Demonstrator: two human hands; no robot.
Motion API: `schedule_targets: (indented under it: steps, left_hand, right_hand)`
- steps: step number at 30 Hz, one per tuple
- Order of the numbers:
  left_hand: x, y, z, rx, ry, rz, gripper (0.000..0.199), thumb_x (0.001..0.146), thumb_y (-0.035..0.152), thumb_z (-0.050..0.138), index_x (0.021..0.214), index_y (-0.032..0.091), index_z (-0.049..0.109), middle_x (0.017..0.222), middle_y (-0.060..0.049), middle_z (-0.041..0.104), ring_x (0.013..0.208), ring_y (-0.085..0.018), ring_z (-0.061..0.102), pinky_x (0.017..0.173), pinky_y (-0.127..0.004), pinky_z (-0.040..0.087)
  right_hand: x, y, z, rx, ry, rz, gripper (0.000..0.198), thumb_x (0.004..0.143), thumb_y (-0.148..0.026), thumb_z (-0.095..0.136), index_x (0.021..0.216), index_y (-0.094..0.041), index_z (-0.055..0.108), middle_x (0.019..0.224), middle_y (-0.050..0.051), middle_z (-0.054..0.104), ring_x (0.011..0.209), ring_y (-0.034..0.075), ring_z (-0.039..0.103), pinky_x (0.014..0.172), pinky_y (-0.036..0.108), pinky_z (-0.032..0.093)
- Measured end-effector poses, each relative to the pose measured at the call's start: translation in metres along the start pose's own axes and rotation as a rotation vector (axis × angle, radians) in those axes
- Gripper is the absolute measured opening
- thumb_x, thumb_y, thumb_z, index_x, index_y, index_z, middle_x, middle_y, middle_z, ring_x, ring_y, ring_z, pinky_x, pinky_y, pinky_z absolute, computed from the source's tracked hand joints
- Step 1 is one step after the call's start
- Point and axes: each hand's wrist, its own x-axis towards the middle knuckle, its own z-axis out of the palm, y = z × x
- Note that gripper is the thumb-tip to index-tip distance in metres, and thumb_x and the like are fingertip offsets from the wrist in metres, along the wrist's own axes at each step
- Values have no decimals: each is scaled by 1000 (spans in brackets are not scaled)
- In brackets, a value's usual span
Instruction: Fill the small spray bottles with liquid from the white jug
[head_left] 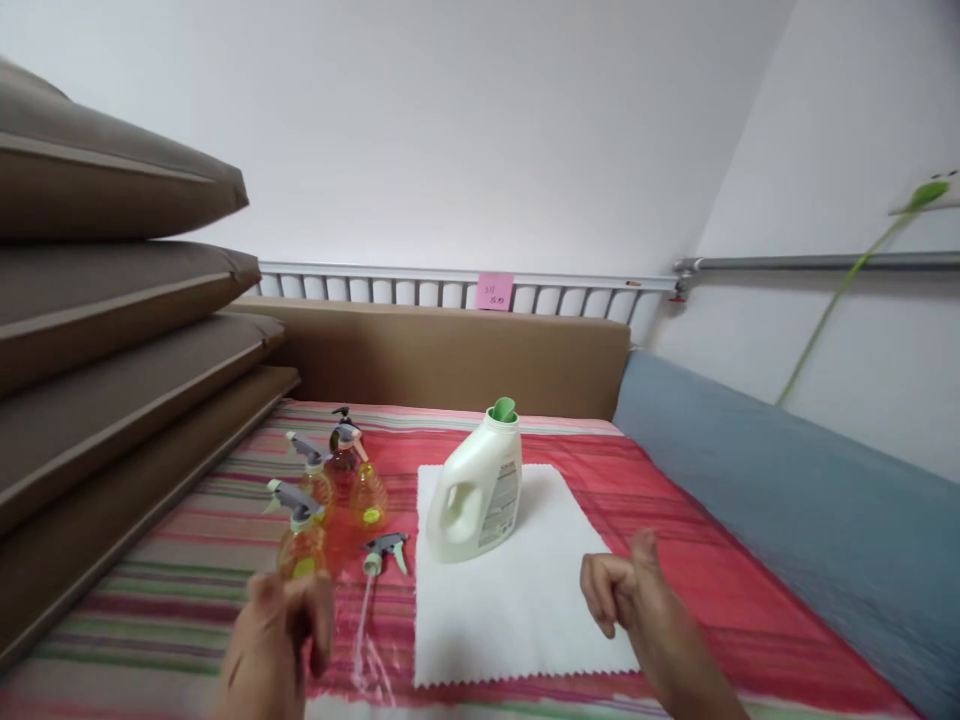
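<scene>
My left hand [279, 625] is at the bottom left with its fingers curled in and nothing visible in them. Just beyond it stands an amber spray bottle [301, 548] with a grey trigger head. My right hand [628, 590] hovers over the right edge of a white cloth [517, 610], fingers folded and thumb raised, holding nothing. Between and beyond the hands, a large white jug [484, 490] stands upright on the cloth. Its neck has a green spout [503, 409] inside. A loose trigger sprayer [384, 552] with a clear dip tube lies left of the cloth.
More amber bottles [369, 495] and a dark pump bottle [343, 440] stand at the left on a striped cover [187, 560]. Stacked brown cushions [127, 270] rise on the left. A blue-grey panel [787, 480] borders the right; a radiator [405, 290] runs along the back.
</scene>
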Motion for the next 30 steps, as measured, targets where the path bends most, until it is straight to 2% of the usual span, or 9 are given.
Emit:
schedule_targets:
  steps: [2, 4, 9, 14, 18, 21, 23, 27, 30]
  left_hand:
    - [-15, 17, -7, -40, -70, 83, 75, 75, 76, 9, 35, 22, 43, 38, -1, 34, 41, -15, 35, 45, -30, 33]
    - [-18, 21, -4, -11, -78, 85, 75, 75, 76, 9, 34, 22, 43, 37, -1, 35, 40, -15, 35, 45, -30, 32]
    - [-7, 2, 22, 195, -37, -164, 72, 82, 68, 16, 33, 20, 38, 30, 1, 31, 33, -11, 29, 40, -25, 21]
    - [-19, 13, 26, 237, -53, -2, 71, 82, 68, 17, 36, 20, 40, 33, 2, 34, 35, -10, 33, 41, -24, 24]
    - [-25, 31, 27, 199, -27, -46, 72, 83, 67, 14, 34, 20, 40, 30, 2, 32, 32, -10, 31, 39, -24, 23]
    - [-27, 39, 30, 155, -29, 17, 71, 85, 64, 15, 35, 20, 40, 32, 2, 34, 34, -9, 34, 40, -24, 25]
    - [-28, 39, 32, 147, -12, -15, 71, 84, 66, 16, 35, 20, 39, 32, 2, 34, 33, -9, 33, 40, -23, 25]
    - [-28, 36, 32, 152, -3, -82, 73, 82, 68, 17, 34, 19, 42, 29, 2, 34, 31, -9, 33, 38, -23, 24]
    - [-26, 36, 31, 137, 21, -114, 75, 80, 71, 17, 34, 19, 43, 28, 1, 35, 30, -8, 32, 37, -22, 22]
  right_hand:
    - [-4, -5, 2, -6, -38, -87, 76, 77, -76, 6, 38, -21, 41, 42, 0, 40, 44, 12, 35, 48, 27, 27]
    - [-2, -4, 4, -84, -26, -79, 75, 76, -77, 10, 38, -21, 41, 40, -1, 39, 42, 11, 35, 48, 27, 27]
    - [7, 8, 0, -218, 39, 133, 75, 75, -78, 10, 34, -21, 37, 31, -2, 33, 33, 10, 31, 43, 26, 23]
    - [-7, 7, -16, -233, 3, -3, 75, 76, -77, 10, 36, -21, 41, 34, -1, 38, 37, 11, 37, 46, 26, 28]
    - [-10, 8, -25, -243, 28, 90, 75, 75, -77, 9, 33, -22, 38, 32, -1, 35, 34, 11, 33, 43, 27, 25]
    - [-9, 12, -26, -237, -21, -20, 73, 76, -77, 11, 36, -22, 39, 37, -1, 38, 39, 12, 36, 46, 28, 27]
    - [-10, 15, -26, -262, -33, -32, 72, 76, -77, 13, 36, -23, 38, 37, -1, 37, 40, 13, 36, 47, 29, 29]
    - [-12, 26, -28, -340, -49, 123, 74, 73, -79, 7, 33, -24, 36, 33, 1, 36, 36, 14, 35, 46, 30, 28]
    - [-13, 29, -33, -361, -60, -13, 71, 77, -76, 11, 37, -23, 38, 37, 0, 39, 40, 15, 38, 48, 30, 30]
